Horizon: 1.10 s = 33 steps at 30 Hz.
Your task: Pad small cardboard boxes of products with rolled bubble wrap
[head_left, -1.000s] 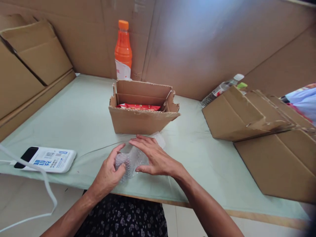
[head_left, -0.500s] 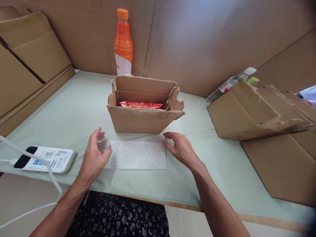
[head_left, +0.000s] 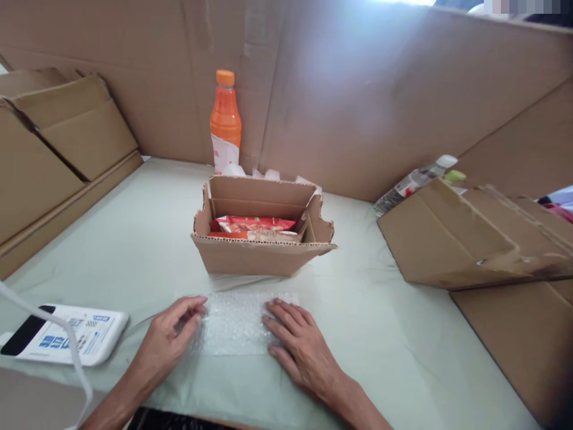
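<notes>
Head view: left hand (head_left: 168, 334) and right hand (head_left: 299, 346) lie flat, fingers spread, pressing a bubble wrap sheet (head_left: 237, 322) on the worktop (head_left: 380, 334), just at 6 o'clock of the open cardboard box (head_left: 262, 254) holding snack packets (head_left: 253, 226). Uneven pressure could crease the slippery sheet or slide it off the edge.

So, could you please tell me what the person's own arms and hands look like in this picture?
Both forearms are bare, with no sleeve showing as far as the frame reaches. The left hand and the right hand wear no gloves, and no ring, watch or bracelet shows on either. The fingernails are short and look unpainted. No cable or marking sits on either arm.
</notes>
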### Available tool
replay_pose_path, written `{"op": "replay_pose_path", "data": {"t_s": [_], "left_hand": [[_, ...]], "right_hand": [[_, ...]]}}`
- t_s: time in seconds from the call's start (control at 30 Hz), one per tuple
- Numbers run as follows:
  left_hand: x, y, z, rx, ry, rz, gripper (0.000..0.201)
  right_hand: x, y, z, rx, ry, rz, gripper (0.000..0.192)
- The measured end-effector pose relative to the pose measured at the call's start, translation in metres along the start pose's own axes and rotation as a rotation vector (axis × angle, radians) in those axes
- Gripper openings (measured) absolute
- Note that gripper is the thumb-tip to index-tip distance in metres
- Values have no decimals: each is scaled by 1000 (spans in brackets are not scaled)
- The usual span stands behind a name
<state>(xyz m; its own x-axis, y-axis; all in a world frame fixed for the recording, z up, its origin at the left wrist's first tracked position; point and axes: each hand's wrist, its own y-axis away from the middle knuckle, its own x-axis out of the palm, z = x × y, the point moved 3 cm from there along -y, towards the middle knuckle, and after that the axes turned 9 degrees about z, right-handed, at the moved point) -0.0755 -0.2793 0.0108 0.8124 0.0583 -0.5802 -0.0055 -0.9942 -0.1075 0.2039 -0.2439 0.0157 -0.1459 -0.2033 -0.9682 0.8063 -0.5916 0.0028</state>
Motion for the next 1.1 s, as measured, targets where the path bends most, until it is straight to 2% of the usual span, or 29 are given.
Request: {"op": "replay_pose_path", "data": {"t_s": [0.13,0.27,0.33,0.43,0.53,0.6,0.73,0.9,1.03,1.1], "left_hand": [[-4,2,3,44,49,-28,20],[-1,1,-5,82,32,-68,19],[-2,1,-9,95,5,-55,18],[-12,7,-14,124,-110,-95,18],[-20,15,-14,146,-284,-159,22],[-22,20,-8,96,-426,-160,26],[-21,27,6,-40,-655,-81,40],[-22,29,8,-52,-661,-18,39],[-21,15,-8,74,-649,-33,40],[-13,0,-21,145,-646,-37,40]], "right_hand": [[-6,27,-18,31,110,-103,38],[-8,27,-21,36,98,-190,28],[-10,25,-26,96,69,-261,21],[-12,24,-40,243,86,-333,19],[-9,21,-49,362,127,-315,28],[-5,17,-48,395,122,-294,34],[-1,7,-31,348,19,-318,14],[-8,20,-3,385,-287,-347,10],[-10,49,28,426,-471,-263,57],[-7,64,47,360,-496,-210,63]]}}
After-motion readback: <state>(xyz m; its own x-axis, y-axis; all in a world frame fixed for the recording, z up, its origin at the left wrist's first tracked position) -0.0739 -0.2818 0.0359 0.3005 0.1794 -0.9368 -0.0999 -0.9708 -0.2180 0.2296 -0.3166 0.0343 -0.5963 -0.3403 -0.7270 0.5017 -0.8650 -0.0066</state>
